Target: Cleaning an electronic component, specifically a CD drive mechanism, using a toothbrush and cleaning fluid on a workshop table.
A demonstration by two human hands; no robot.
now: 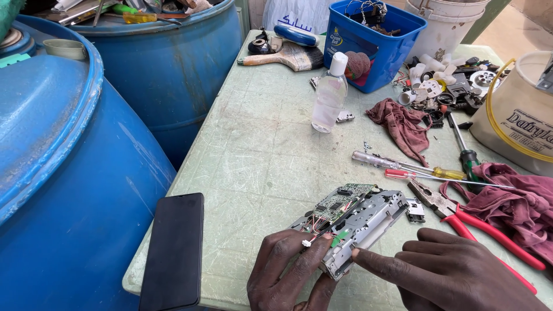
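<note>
Drive (360, 222) sits near edge of table (253, 150), green board (340, 201) up. Left hand (288, 270) curled round its near-left end, fingers at the wires. Right hand (455, 273) mostly open, forefinger on near corner. Phone (174, 250) left; pliers (478, 227) right.

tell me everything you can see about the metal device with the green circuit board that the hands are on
The grey metal device with a green circuit board lies flat near the front edge of the pale green table, angled from lower left to upper right. Its casing looks like stamped sheet metal with slots and holes; the board sits exposed on its left side, with thin red and white wires trailing to a small white plug. The left hand grips its near end, and the right hand touches that end with a fingertip.
</note>
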